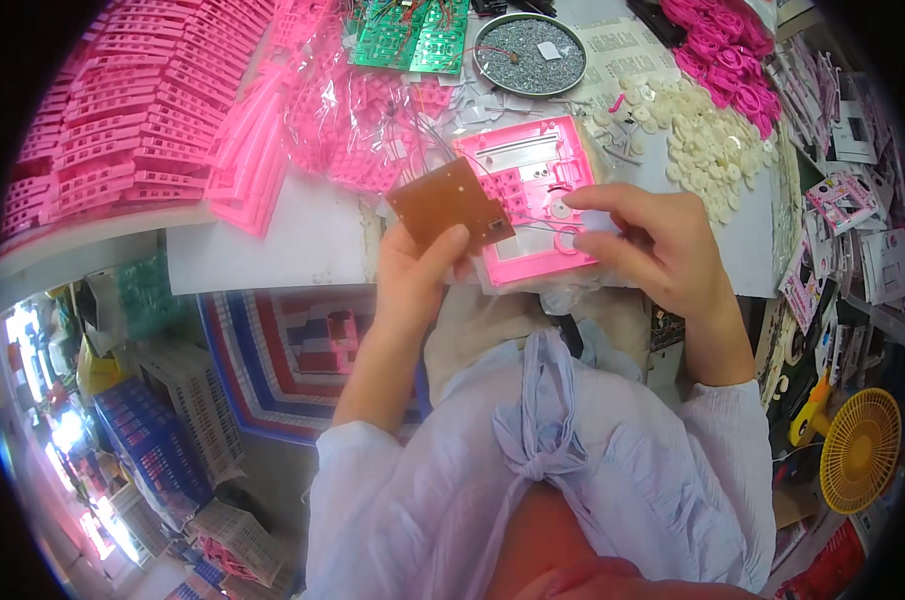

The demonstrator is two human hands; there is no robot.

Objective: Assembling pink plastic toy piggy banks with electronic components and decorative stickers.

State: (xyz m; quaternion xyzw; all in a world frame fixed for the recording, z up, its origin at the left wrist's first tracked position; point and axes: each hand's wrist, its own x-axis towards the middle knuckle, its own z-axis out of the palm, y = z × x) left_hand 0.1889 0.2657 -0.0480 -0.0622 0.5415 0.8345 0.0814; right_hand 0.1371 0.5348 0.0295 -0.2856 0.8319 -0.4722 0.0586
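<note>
A brown circuit board (441, 203) is tilted in my left hand (418, 262), thumb on its face and the other fingers hidden beneath. It overlaps the left side of a pink plastic housing (513, 268) lying on the table. My right hand (663, 240) hovers at the housing's right side, index finger and thumb apart. Between and beside those fingertips are a small white wheel (560, 210) and a pink ring (567, 240) in the housing. Pink square keys (508, 190) show in the housing by the board's edge. Thin wires run from the board.
Pink plastic frames (143, 130) are stacked at the left, beside bagged pink parts (348, 130). Green circuit boards (413, 35) and a round tray of small grey pieces (530, 55) stand at the back. White discs (718, 150) are heaped at right; a yellow fan (861, 450) sits lower right.
</note>
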